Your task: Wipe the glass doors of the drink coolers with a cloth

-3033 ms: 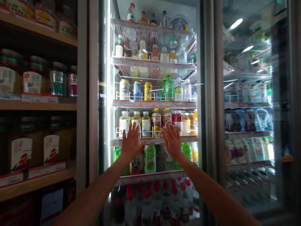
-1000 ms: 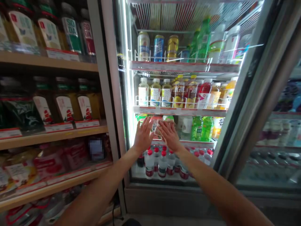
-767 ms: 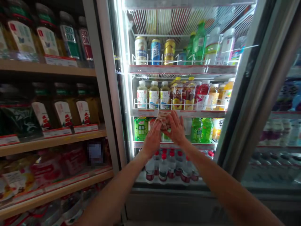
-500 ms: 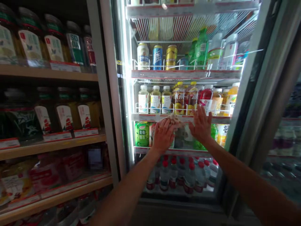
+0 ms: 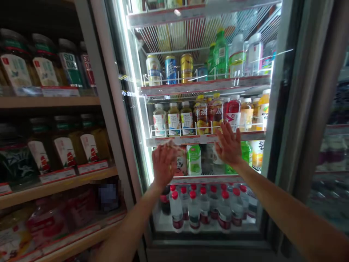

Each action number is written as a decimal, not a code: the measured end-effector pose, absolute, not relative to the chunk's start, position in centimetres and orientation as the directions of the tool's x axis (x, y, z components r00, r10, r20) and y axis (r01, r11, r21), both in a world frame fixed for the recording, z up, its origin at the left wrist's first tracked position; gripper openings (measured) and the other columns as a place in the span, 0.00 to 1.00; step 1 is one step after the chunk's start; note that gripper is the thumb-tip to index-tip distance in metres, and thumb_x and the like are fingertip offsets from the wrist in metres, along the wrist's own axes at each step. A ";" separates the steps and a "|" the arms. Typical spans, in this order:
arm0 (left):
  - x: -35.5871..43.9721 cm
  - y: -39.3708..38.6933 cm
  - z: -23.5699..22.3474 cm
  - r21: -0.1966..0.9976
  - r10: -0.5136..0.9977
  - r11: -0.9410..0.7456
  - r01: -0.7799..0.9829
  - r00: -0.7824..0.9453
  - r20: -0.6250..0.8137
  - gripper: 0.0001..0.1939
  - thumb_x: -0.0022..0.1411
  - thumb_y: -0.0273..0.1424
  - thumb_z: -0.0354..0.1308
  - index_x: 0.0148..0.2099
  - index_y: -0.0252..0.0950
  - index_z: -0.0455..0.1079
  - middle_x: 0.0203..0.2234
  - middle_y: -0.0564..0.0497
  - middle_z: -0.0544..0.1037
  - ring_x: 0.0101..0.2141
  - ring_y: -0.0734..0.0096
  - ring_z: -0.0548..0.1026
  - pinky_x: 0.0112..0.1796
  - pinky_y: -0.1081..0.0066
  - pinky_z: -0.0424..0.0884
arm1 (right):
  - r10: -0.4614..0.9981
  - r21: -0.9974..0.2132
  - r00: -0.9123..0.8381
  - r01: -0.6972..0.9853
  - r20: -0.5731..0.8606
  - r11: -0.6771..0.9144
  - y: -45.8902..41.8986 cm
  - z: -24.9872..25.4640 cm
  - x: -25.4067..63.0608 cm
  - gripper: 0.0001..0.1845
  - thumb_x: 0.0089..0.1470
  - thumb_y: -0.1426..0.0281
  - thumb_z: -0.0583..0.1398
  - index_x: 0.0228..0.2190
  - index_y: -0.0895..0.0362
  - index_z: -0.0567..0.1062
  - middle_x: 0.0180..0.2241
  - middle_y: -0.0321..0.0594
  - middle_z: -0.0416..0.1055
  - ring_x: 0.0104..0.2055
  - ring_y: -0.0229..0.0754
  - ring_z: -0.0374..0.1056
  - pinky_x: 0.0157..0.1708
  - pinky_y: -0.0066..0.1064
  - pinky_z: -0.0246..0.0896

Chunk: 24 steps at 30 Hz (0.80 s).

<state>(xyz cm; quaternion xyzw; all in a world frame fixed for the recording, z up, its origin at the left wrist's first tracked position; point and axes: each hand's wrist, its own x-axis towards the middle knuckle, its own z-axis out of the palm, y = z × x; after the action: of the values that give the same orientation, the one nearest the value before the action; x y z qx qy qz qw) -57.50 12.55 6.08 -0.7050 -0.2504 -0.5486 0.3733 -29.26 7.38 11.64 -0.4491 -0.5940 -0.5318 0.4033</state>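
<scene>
My left hand (image 5: 163,164) presses a crumpled pale cloth (image 5: 174,146) against the glass door (image 5: 166,242) of a lit drinks fridge. The hand is slightly blurred, and most of the cloth is hidden behind its fingers. To its right, my right hand (image 5: 229,145) lies with fingers spread against the same glass and holds nothing. Behind the glass, a red-labelled bottle (image 5: 180,164) and a green bottle (image 5: 194,160) stand between the two hands. Just above them runs a shelf edge (image 5: 191,139) with price strips.
On the left, open wooden shelves (image 5: 87,171) carry bottled drinks. Cans (image 5: 171,70) and bottles fill the upper fridge shelves; red-capped bottles (image 5: 192,211) stand at the bottom. A metal door frame (image 5: 308,120) borders the right side.
My left hand has slid left across the glass with the cloth, uncovering the green bottle. My right hand stays spread at nearly the same place. The view has tilted and shifted a little.
</scene>
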 end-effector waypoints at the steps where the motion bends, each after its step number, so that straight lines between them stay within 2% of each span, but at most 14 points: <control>1: -55.8 12.1 5.4 -0.342 -0.093 -0.615 0.711 0.365 0.926 0.22 0.61 0.33 0.51 0.58 0.39 0.60 0.58 0.43 0.63 0.64 0.59 0.47 0.59 0.53 0.47 | 0.109 0.269 -0.271 0.963 0.956 0.029 7.4 11.6 -29.2 0.34 0.57 0.66 0.50 0.63 0.53 0.44 0.65 0.44 0.42 0.67 0.46 0.36 0.63 0.49 0.29; 4: -52.6 11.6 4.0 -0.536 -0.174 -0.619 0.575 0.564 0.807 0.18 0.59 0.32 0.54 0.53 0.44 0.64 0.54 0.50 0.69 0.62 0.63 0.52 0.61 0.56 0.45 | 0.100 0.272 -0.275 0.961 0.956 0.043 7.3 11.7 -29.1 0.35 0.57 0.67 0.50 0.63 0.52 0.43 0.65 0.42 0.42 0.67 0.45 0.38 0.64 0.49 0.30; 6: -53.1 12.3 5.0 -0.536 -0.173 -0.617 0.576 0.564 0.807 0.17 0.60 0.31 0.53 0.53 0.46 0.65 0.53 0.52 0.70 0.61 0.67 0.55 0.61 0.58 0.45 | 0.099 0.270 -0.275 0.961 0.956 0.056 7.2 11.7 -29.1 0.35 0.57 0.67 0.49 0.63 0.51 0.43 0.65 0.41 0.43 0.67 0.45 0.38 0.64 0.49 0.30; 8: -55.3 13.7 7.7 -0.407 -0.125 -0.618 0.672 0.427 0.896 0.18 0.62 0.33 0.50 0.55 0.46 0.62 0.56 0.50 0.67 0.61 0.66 0.55 0.61 0.56 0.45 | 0.100 0.268 -0.273 0.962 0.957 0.056 7.1 11.7 -29.1 0.35 0.57 0.68 0.50 0.63 0.51 0.43 0.65 0.41 0.43 0.67 0.45 0.38 0.64 0.49 0.31; 10: -57.7 15.0 10.9 -0.137 -0.043 -0.594 0.793 0.138 0.989 0.22 0.64 0.35 0.48 0.59 0.42 0.59 0.60 0.44 0.61 0.63 0.60 0.50 0.61 0.51 0.42 | 0.097 0.270 -0.273 0.962 0.957 0.043 7.1 11.7 -29.2 0.35 0.57 0.68 0.50 0.63 0.52 0.42 0.65 0.42 0.43 0.67 0.45 0.37 0.64 0.49 0.31; 11: -58.6 15.3 12.1 -0.044 -0.015 -0.579 0.814 0.043 0.999 0.23 0.64 0.36 0.47 0.61 0.40 0.57 0.61 0.42 0.59 0.63 0.58 0.49 0.60 0.50 0.42 | 0.097 0.271 -0.273 0.962 0.957 0.037 7.0 11.7 -29.3 0.36 0.57 0.69 0.50 0.63 0.52 0.42 0.65 0.42 0.42 0.67 0.45 0.37 0.64 0.49 0.32; 12: -59.2 15.4 12.7 -0.004 -0.007 -0.567 0.824 -0.001 1.000 0.24 0.64 0.36 0.47 0.61 0.38 0.57 0.61 0.41 0.58 0.63 0.56 0.48 0.60 0.49 0.42 | 0.098 0.272 -0.274 0.962 0.957 0.032 7.0 11.7 -29.3 0.36 0.57 0.69 0.50 0.63 0.52 0.42 0.65 0.42 0.42 0.67 0.45 0.37 0.64 0.49 0.32; 13: -59.5 15.2 12.5 -0.036 -0.016 -0.560 0.827 0.033 0.999 0.24 0.64 0.35 0.48 0.61 0.39 0.58 0.61 0.41 0.58 0.63 0.57 0.48 0.60 0.49 0.42 | 0.100 0.272 -0.273 0.962 0.957 0.029 7.0 11.7 -29.4 0.36 0.57 0.69 0.50 0.63 0.52 0.43 0.65 0.42 0.43 0.67 0.45 0.36 0.64 0.49 0.31; 14: -59.5 14.8 11.7 -0.133 -0.038 -0.559 0.818 0.135 0.990 0.23 0.63 0.34 0.49 0.60 0.40 0.59 0.60 0.43 0.60 0.63 0.58 0.48 0.60 0.51 0.43 | 0.102 0.272 -0.274 0.962 0.956 0.028 7.0 11.8 -29.4 0.35 0.57 0.68 0.50 0.63 0.53 0.43 0.65 0.42 0.43 0.67 0.45 0.36 0.64 0.49 0.31; 17: -59.4 13.3 7.3 -0.526 -0.133 -0.568 0.633 0.560 0.818 0.21 0.61 0.27 0.51 0.56 0.44 0.63 0.55 0.49 0.68 0.63 0.65 0.48 0.61 0.56 0.46 | 0.093 0.274 -0.276 0.961 0.957 0.030 7.1 11.8 -29.4 0.35 0.57 0.68 0.50 0.63 0.53 0.44 0.64 0.43 0.45 0.67 0.45 0.37 0.64 0.48 0.31; 18: -59.4 12.9 6.2 -0.605 -0.148 -0.574 0.551 0.657 0.739 0.21 0.60 0.26 0.50 0.56 0.45 0.64 0.54 0.51 0.69 0.63 0.66 0.49 0.61 0.57 0.46 | 0.087 0.275 -0.277 0.961 0.957 0.030 7.1 11.8 -29.4 0.34 0.57 0.68 0.50 0.62 0.53 0.45 0.64 0.43 0.46 0.67 0.45 0.37 0.64 0.48 0.31; 20: -59.9 13.0 5.8 -0.648 -0.154 -0.570 0.505 0.709 0.688 0.21 0.60 0.25 0.50 0.55 0.45 0.64 0.54 0.51 0.70 0.62 0.67 0.51 0.61 0.59 0.46 | 0.078 0.278 -0.280 0.960 0.957 0.029 7.1 11.8 -29.4 0.34 0.57 0.68 0.50 0.62 0.54 0.45 0.64 0.45 0.47 0.67 0.45 0.38 0.63 0.48 0.32; 22: -60.4 13.7 7.7 -0.527 -0.121 -0.535 0.661 0.557 0.822 0.22 0.61 0.27 0.51 0.58 0.43 0.61 0.56 0.47 0.66 0.63 0.65 0.51 0.61 0.58 0.47 | 0.081 0.277 -0.278 0.961 0.957 0.022 7.1 11.7 -29.3 0.33 0.57 0.68 0.50 0.62 0.54 0.46 0.64 0.45 0.47 0.67 0.45 0.38 0.63 0.48 0.32; 24: -60.6 14.5 10.3 -0.291 -0.095 -0.497 0.818 0.282 0.955 0.24 0.62 0.30 0.50 0.61 0.41 0.57 0.60 0.42 0.60 0.63 0.60 0.49 0.60 0.54 0.47 | 0.083 0.271 -0.271 0.962 0.959 0.017 7.2 11.7 -29.3 0.33 0.57 0.68 0.50 0.62 0.53 0.46 0.64 0.44 0.47 0.67 0.45 0.39 0.63 0.49 0.33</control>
<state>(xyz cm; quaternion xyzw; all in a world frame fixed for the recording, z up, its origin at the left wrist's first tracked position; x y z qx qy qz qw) -60.62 14.52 10.26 -0.6785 -0.2664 -0.5367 0.4250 -29.34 7.17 11.69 -0.4460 -0.5858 -0.5409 0.4067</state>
